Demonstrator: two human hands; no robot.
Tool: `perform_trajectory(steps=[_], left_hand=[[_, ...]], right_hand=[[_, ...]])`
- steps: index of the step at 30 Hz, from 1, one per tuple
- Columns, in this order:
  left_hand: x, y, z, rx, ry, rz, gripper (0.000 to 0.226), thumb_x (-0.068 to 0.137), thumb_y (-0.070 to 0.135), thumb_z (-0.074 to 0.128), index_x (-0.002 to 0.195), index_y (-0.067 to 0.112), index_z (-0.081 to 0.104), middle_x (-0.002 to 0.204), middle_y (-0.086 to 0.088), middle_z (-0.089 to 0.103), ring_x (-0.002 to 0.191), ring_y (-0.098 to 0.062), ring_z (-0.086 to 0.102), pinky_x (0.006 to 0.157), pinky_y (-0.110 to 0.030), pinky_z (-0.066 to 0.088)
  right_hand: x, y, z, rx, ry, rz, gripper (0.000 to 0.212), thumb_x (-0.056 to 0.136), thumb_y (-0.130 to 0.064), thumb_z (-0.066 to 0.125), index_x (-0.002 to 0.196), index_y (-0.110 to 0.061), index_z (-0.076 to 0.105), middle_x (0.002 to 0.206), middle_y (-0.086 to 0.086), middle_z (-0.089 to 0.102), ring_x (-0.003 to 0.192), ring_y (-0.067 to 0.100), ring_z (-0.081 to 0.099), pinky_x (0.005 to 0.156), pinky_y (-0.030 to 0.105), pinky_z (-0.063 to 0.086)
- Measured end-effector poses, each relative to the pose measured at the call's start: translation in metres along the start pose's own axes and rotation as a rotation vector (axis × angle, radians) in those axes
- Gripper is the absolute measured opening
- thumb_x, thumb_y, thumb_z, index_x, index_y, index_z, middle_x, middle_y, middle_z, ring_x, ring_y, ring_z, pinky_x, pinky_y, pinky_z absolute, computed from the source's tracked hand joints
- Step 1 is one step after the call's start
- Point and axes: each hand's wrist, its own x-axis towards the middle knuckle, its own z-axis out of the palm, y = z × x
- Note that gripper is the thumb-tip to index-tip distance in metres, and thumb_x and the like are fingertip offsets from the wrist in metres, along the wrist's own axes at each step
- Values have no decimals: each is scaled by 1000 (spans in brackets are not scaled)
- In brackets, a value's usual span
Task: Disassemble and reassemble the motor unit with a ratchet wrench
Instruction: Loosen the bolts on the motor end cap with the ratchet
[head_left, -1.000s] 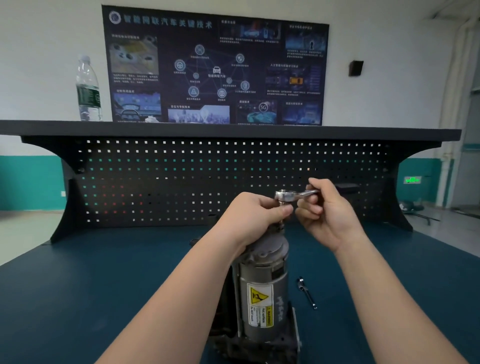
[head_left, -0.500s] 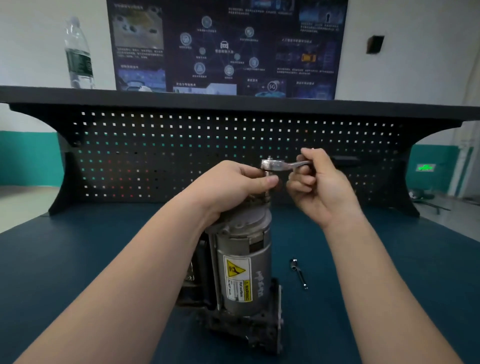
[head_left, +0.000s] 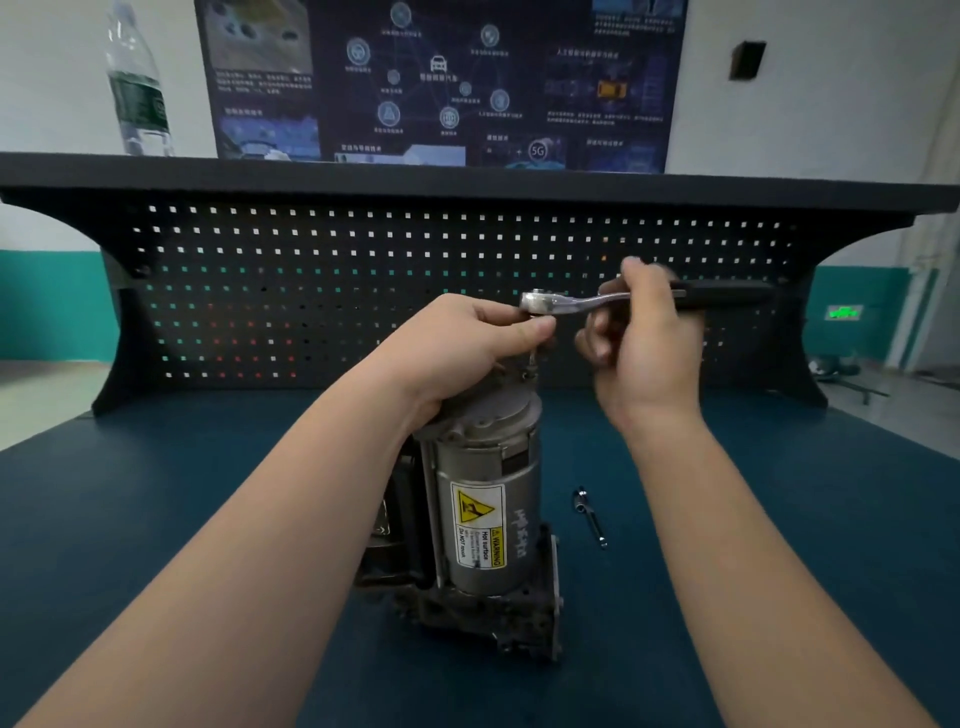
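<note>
We see a grey cylindrical metal motor unit (head_left: 485, 525) standing upright on its dark, grimy cast base near the middle of the dark blue counter (head_left: 156, 519). A yellow-and-white warning label faces us on its side. Above its top cap, a chrome ratchet wrench with a black grip (head_left: 613, 300) lies roughly level, its head to the left and its handle running to the right in front of the black pegboard back panel (head_left: 311, 291).

Our left hand (head_left: 467, 348) rests on the top of the motor unit, with thumb and curled fingers pinching just under the wrench head, where a thin shaft drops down to the cap; what exactly sits between the fingertips is too hidden to tell. Our right hand (head_left: 644, 343) holds the wrench partway along the handle, where the chrome meets the black grip, between thumb and upper fingers; the lower fingers curl loosely below the handle, and the hand is slightly blurred.

On the counter just to the right of the motor unit's base, apart from it, lies a small silver bolt-like metal piece (head_left: 589, 517). On the black shelf (head_left: 519, 182) above the pegboard a clear plastic water bottle with a green label (head_left: 137, 88) stands at the left, and a dark blue poster (head_left: 441, 83) hangs on the white wall behind.
</note>
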Motion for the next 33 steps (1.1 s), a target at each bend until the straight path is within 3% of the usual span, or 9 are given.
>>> perform_trajectory(steps=[2, 5, 12, 14, 20, 22, 25, 30, 33], left_hand=[[0, 0, 0, -15, 9, -5, 6, 83, 28, 72, 81, 27, 77, 64, 13, 70, 49, 7, 56, 50, -10, 45], [2, -1, 1, 10, 22, 12, 11, 82, 29, 73, 72, 30, 77, 62, 14, 69, 50, 8, 56, 51, -10, 45], [2, -5, 0, 68, 38, 46, 5, 80, 33, 74, 77, 33, 78, 69, 6, 73, 61, -8, 64, 64, -28, 51], [1, -5, 0, 52, 20, 59, 4, 80, 32, 74, 78, 32, 78, 70, 8, 73, 62, -6, 65, 63, -25, 49], [1, -3, 2, 4, -13, 20, 11, 86, 31, 69, 87, 24, 78, 94, -2, 76, 72, -5, 61, 72, -21, 51], [0, -2, 3, -9, 0, 14, 8, 85, 28, 70, 84, 25, 78, 96, -4, 75, 74, -5, 62, 76, -22, 51], [0, -2, 4, -9, 31, 10, 7, 84, 26, 72, 79, 26, 77, 89, -1, 76, 75, -6, 65, 75, -23, 53], [0, -2, 3, 25, 40, 33, 17, 84, 22, 72, 69, 29, 76, 60, 6, 69, 51, -4, 59, 51, -16, 49], [-1, -2, 3, 9, 9, 36, 8, 84, 25, 72, 79, 29, 77, 73, 3, 73, 59, -3, 59, 60, -18, 50]], right_hand=[[12, -1, -8, 326, -32, 493, 31, 95, -18, 49, 65, -12, 48, 45, -4, 40, 32, 5, 31, 31, 16, 23], [12, 1, -11, 375, -61, 551, 28, 95, -17, 51, 68, -12, 48, 46, -5, 40, 32, 3, 31, 31, 14, 24], [-21, 5, -1, -578, -246, -1050, 34, 90, -7, 56, 57, -4, 47, 55, -2, 43, 51, 3, 38, 54, 11, 35], [-19, 2, -3, -663, -285, -1134, 34, 90, -5, 56, 57, -3, 48, 54, -1, 44, 51, 5, 40, 53, 11, 36], [4, -6, -3, 287, 46, 403, 26, 94, -15, 54, 68, -13, 52, 47, -4, 45, 35, 4, 36, 35, 15, 26], [9, -8, -7, 331, 2, 563, 24, 95, -18, 54, 72, -11, 51, 47, -4, 44, 34, 2, 35, 33, 12, 26], [2, -4, -5, 201, -21, 306, 33, 94, -14, 57, 60, -16, 57, 49, -4, 48, 37, 5, 40, 35, 16, 29], [-22, -1, 1, -608, -265, -978, 38, 92, -9, 57, 56, -4, 44, 50, 1, 44, 48, 7, 44, 51, 15, 34], [-18, -1, 0, -581, -239, -899, 38, 93, -12, 54, 57, -6, 41, 53, 4, 40, 49, 10, 39, 51, 18, 35]])
